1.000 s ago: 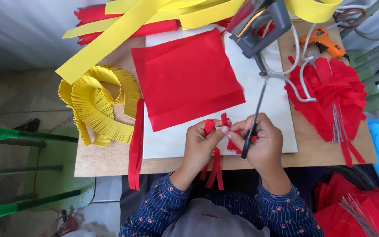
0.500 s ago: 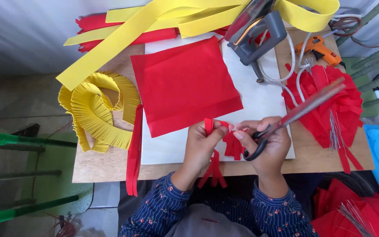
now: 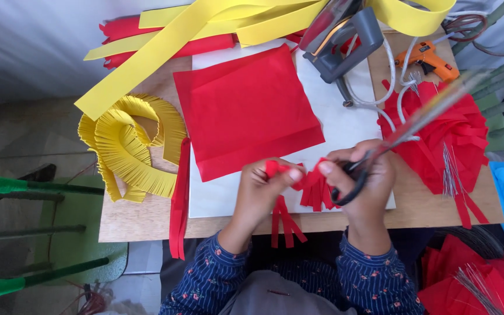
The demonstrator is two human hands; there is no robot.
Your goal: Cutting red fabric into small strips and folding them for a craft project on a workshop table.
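At the desk's (image 3: 147, 224) near edge, my left hand (image 3: 259, 192) pinches the fringed red paper strip (image 3: 313, 185), my right hand (image 3: 364, 178) grips scissors (image 3: 380, 153); next, I judge, realigning blades to paper.

Both my forearms reach forward from the bottom edge, wrists near each other. My left hand (image 3: 262, 189) is curled, thumb and fingertips pinched together. My right hand (image 3: 361, 178) is closed, thumb extended toward the left hand.
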